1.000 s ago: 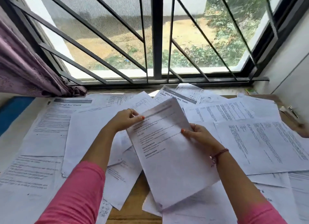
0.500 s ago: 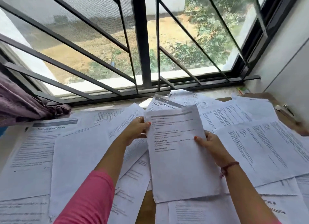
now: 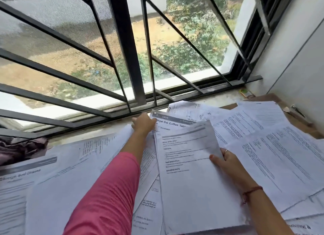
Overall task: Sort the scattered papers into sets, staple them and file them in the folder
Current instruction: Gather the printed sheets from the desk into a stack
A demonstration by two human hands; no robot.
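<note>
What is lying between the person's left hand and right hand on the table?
In the head view, the top of the sheet that the right hand holds lies between it and the left hand, partly covering the "Wipe the Coffee Table" sheet.

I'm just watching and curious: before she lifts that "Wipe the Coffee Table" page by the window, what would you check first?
1. Left hand on the "Wipe the Coffee Table" sheet: ok, its fingers are at the sheet's top left corner.
2. Firm grip on that corner: cannot tell, the fingertips are hidden.
3. Right hand holds the sheet already picked: ok, thumb on top at its right edge.
4. Target sheet free to slide out: not ok, the held sheet overlaps its lower part.
5. Stapler and folder within reach: cannot tell, neither clearly shows.
</note>
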